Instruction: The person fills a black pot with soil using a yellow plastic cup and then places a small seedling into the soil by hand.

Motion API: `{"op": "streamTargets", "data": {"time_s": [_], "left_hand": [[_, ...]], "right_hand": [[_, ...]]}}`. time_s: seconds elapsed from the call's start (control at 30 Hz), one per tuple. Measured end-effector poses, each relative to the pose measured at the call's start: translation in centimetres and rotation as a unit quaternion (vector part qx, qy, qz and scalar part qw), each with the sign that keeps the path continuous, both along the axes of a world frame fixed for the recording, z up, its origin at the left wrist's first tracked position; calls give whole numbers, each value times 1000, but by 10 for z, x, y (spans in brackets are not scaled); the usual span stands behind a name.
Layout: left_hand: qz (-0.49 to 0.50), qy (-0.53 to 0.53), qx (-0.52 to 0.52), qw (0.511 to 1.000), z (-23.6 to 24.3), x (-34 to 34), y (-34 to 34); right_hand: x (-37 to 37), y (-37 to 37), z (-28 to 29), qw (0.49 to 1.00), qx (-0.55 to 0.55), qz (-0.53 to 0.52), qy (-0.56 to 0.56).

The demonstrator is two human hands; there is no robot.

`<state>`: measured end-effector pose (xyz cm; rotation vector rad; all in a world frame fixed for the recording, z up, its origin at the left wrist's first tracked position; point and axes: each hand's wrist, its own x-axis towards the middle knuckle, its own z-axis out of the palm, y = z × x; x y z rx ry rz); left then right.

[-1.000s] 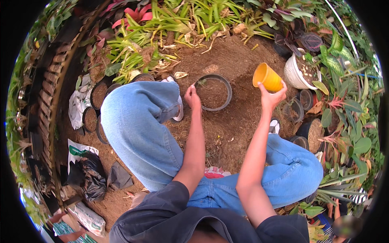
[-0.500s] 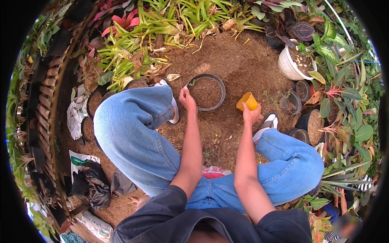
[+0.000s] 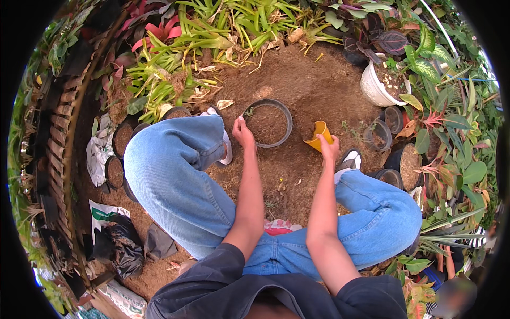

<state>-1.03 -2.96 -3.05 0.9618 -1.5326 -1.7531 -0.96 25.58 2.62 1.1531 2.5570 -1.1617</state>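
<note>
You are looking at one yellow cup [image 3: 319,135], which your right hand [image 3: 330,149] is holding tipped toward the soil, and one round black pot [image 3: 268,123] filled with soil, whose near rim your left hand [image 3: 243,133] is touching. That is making two hands at work. One white pot [image 3: 375,87] is standing at the upper right. About four small dark pots [image 3: 377,134] are sitting by your right knee, and about four more dark pots [image 3: 112,171] are lying beside your left leg. You are wearing two white shoes [image 3: 349,160].
</note>
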Motion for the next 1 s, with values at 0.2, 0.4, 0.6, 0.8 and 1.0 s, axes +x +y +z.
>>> {"op": "streamTargets", "data": {"time_s": [0.2,0.4,0.6,0.8,1.0], "left_hand": [[-12,-23,17,1000,-1,-2,2],[3,-11,10,1000,8,-1,6],[2,-10,0,1000,18,1,10],[8,-17,19,1000,27,4,9],[11,-18,41,999,30,1,12]], "right_hand": [[-1,34,2,964,-252,-69,56],[-9,30,28,909,-401,-60,95],[-27,5,76,890,-419,19,178],[-44,-54,130,925,-108,251,264],[-37,-92,157,875,72,373,300]]}}
